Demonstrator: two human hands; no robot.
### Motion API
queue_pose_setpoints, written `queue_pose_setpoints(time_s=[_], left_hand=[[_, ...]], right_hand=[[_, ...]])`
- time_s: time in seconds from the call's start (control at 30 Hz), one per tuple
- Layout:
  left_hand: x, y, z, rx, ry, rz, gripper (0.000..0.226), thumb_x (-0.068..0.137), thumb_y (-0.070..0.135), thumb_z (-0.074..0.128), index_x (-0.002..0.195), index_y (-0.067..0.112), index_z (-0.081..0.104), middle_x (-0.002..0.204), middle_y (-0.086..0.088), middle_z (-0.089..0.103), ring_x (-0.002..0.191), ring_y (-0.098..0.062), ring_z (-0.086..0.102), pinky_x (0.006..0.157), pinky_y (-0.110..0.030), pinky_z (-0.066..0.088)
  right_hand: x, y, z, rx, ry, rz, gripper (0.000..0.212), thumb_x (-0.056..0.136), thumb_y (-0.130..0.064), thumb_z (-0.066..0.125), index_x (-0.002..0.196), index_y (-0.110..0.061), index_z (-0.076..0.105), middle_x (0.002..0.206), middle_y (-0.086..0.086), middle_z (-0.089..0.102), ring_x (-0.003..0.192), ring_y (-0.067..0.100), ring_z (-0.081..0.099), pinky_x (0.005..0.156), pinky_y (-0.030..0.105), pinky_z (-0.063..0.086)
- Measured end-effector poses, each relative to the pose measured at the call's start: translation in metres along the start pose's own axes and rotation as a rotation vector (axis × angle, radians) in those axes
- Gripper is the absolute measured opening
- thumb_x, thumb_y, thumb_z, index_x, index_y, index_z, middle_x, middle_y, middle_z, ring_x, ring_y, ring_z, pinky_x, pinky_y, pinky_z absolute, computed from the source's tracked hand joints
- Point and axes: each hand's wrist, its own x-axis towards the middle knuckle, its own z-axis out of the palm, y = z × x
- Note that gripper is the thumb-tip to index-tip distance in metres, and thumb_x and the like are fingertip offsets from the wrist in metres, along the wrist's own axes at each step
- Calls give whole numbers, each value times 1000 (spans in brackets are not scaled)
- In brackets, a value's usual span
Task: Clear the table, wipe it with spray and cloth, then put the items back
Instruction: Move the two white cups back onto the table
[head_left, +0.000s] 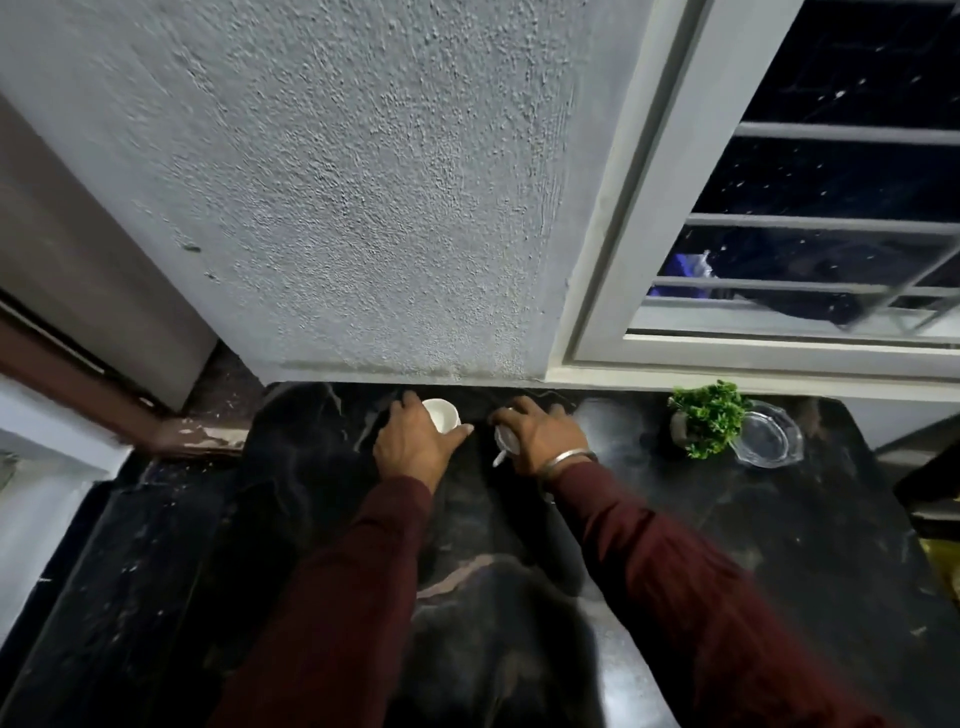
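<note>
Dark table (779, 545) by the wall: my left hand (413, 444) grips the cup (441, 414), right hand (540, 434) pinches something small and white; I'd lift both straight up.

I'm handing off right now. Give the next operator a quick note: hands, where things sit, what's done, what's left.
Left hand: wrapped around the white cup near the wall.
Right hand: gripping a small white object, mostly hidden; cannot tell what it is.
Small green plant and clear glass dish stand side by side at the black table's back right, under the window.
No spray or cloth in view.
Cannot tell whether items are being cleared or returned; check whether the surface was wiped.
</note>
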Motion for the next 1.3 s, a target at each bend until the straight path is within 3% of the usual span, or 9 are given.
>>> queue_pose_setpoints(time_s=[0.17, 0.3, 0.4, 0.53, 0.6, 0.8, 0.93, 1.07, 1.3], left_hand=[[2, 1, 8, -155, -12, -48, 82, 75, 62, 78, 120, 1, 50, 120, -24, 63, 111, -42, 61, 85, -44, 48], [9, -12, 6, -291, -50, -79, 62, 90, 61, 56, 121, 8, 58, 116, -22, 67, 108, -41, 63, 88, -43, 51], [20, -34, 18, -483, -121, -161, 55, 70, 64, 57, 106, 24, 66, 99, -13, 74, 88, -35, 72, 80, -49, 60], [38, -50, 43, -643, -111, -211, 9, 60, 36, 64, 67, 34, 70, 75, -6, 74, 69, -30, 74, 70, -54, 62], [32, -40, 35, -715, -85, -226, 10, 61, 24, 61, 61, 30, 69, 70, -5, 72, 68, -32, 74, 69, -54, 62], [38, -36, 40, -748, 1, -219, 21, 58, 25, 59, 75, 21, 71, 76, -10, 74, 72, -32, 74, 70, -52, 62], [50, -46, 52, -707, 14, -203, 22, 56, 28, 62, 75, 22, 71, 77, -9, 75, 72, -32, 74, 69, -54, 62], [37, -33, 31, -634, 26, -144, 38, 60, 29, 60, 90, 14, 78, 81, -9, 77, 72, -29, 74, 69, -48, 62], [23, -21, 12, -579, 14, -152, 41, 67, 40, 62, 96, 15, 78, 85, -10, 77, 81, -31, 73, 77, -42, 60]], right_hand=[[12, -3, 1, -76, -2, -51, 68, 84, -36, 63, 143, -44, 30, 156, -12, 20, 115, 38, 46, 93, 40, 43], [14, 8, 9, 107, 23, -58, 94, 71, -31, 67, 150, -31, 17, 159, -3, 16, 122, 37, 44, 100, 41, 41], [7, 13, 20, 349, 148, 55, 93, 63, -41, 76, 141, -10, 37, 144, 16, 41, 130, 33, 42, 102, 41, 40], [6, 10, 23, 504, 233, 154, 84, 59, -48, 83, 129, -13, 52, 118, 17, 53, 106, 33, 55, 92, 34, 47], [8, 10, 20, 524, 265, 137, 77, 65, -41, 82, 130, -11, 53, 116, 19, 56, 107, 33, 56, 92, 28, 43], [14, 6, 22, 515, 340, 218, 64, 64, -42, 79, 118, -14, 60, 104, 16, 61, 95, 33, 60, 85, 32, 51], [16, 4, 23, 490, 322, 241, 69, 63, -40, 79, 124, -14, 57, 106, 16, 60, 96, 33, 59, 86, 33, 51], [16, 2, 24, 489, 346, 259, 68, 64, -39, 79, 124, -13, 57, 106, 17, 58, 95, 35, 60, 84, 34, 52], [5, 4, 17, 495, 343, 222, 93, 70, -49, 76, 142, -8, 37, 120, 22, 53, 107, 38, 54, 92, 40, 48]])
